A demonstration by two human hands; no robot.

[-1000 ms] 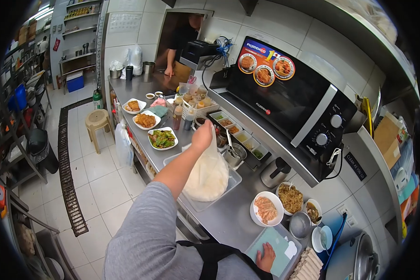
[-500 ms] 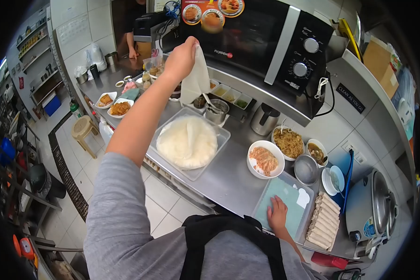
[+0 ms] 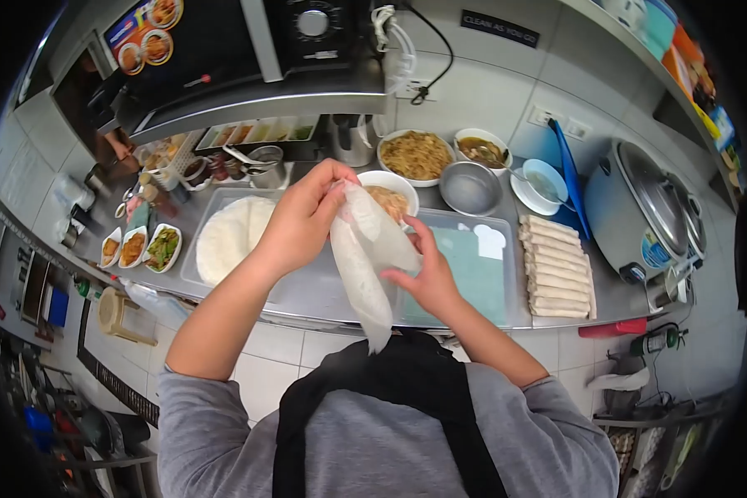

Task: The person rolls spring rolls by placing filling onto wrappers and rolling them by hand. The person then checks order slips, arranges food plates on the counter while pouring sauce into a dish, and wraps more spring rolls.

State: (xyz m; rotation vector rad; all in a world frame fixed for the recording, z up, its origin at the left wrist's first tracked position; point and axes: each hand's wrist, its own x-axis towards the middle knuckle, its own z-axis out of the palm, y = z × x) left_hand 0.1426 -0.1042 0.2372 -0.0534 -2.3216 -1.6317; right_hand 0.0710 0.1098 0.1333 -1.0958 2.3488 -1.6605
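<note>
A thin white wrapper [image 3: 361, 270] hangs between my hands above the counter. My left hand [image 3: 307, 216] pinches its upper edge, while my right hand [image 3: 427, 270] holds its right side between thumb and fingers. Behind my left forearm, a clear tray [image 3: 192, 264] holds a round stack of wrappers [image 3: 231, 236]. Beyond the held wrapper is a white bowl of pinkish filling [image 3: 386, 199], partly covered by my hands. To the right of my right hand lies a pale green board [image 3: 477, 270] in a clear tray. Rolled wrappers [image 3: 558, 270] lie in a row farther right.
Bowls of noodles [image 3: 415, 156] and dark soup [image 3: 483, 151], and an empty metal bowl [image 3: 471, 188], stand at the back. A large cooker [image 3: 643, 207] is at right. The microwave shelf [image 3: 257, 108] overhangs the back left. Small dishes [image 3: 133, 247] stand left; a person's hand [image 3: 123, 152] shows beyond.
My view has turned right. My left hand has brought the wrapper from over the stack toward the green board, and my right hand has lifted off the board and taken hold of it.
</note>
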